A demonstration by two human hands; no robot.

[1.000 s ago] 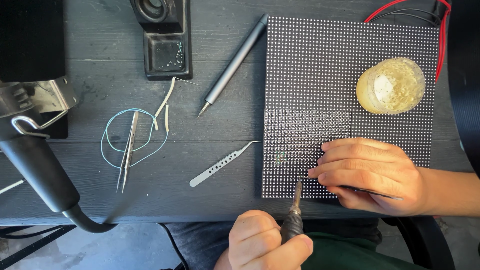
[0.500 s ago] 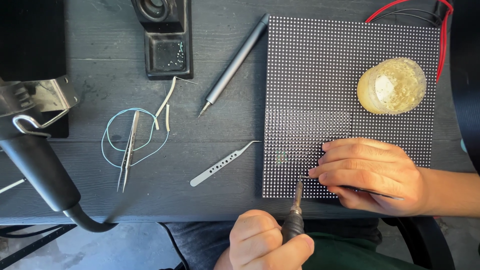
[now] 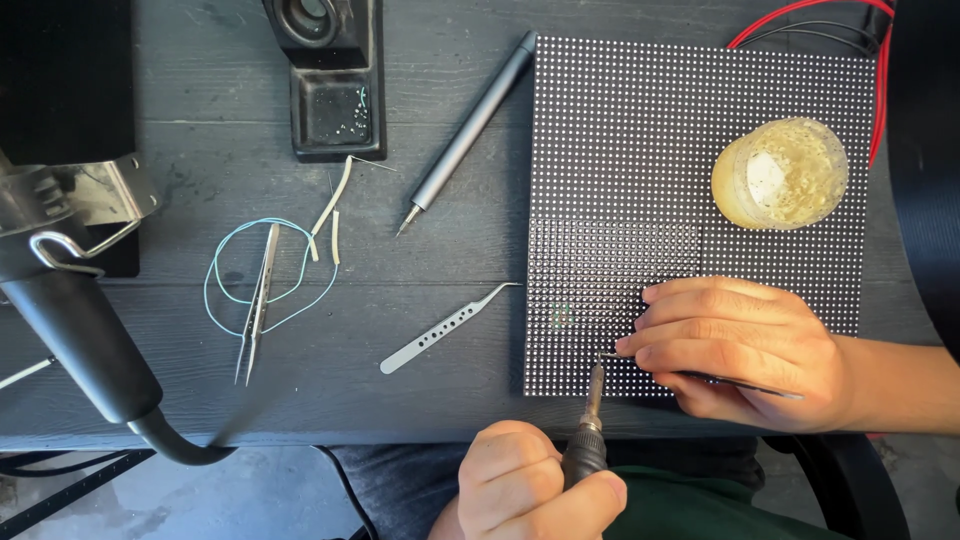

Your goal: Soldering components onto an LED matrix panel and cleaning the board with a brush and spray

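Observation:
A black LED matrix panel [image 3: 640,150] lies flat on the dark wooden table [image 3: 180,150]. My right hand [image 3: 745,345] rests on the panel's lower part and pinches thin tweezers [image 3: 742,382], whose tip points left at the panel surface. My left hand [image 3: 520,485], at the table's front edge, grips a soldering iron [image 3: 588,445]. Its metal tip reaches onto the panel's bottom rows and meets the tweezer tip. A small greenish spot [image 3: 562,315] shows on the panel just left of my fingers.
A yellowish round jar [image 3: 780,172] stands on the panel's right side, with red and black wires [image 3: 800,12] behind it. On the table lie curved tweezers [image 3: 445,328], a grey pen-shaped tool [image 3: 470,125], straight tweezers [image 3: 257,300] over a blue wire loop, an iron stand [image 3: 325,75] and a black hot-air handle [image 3: 70,310].

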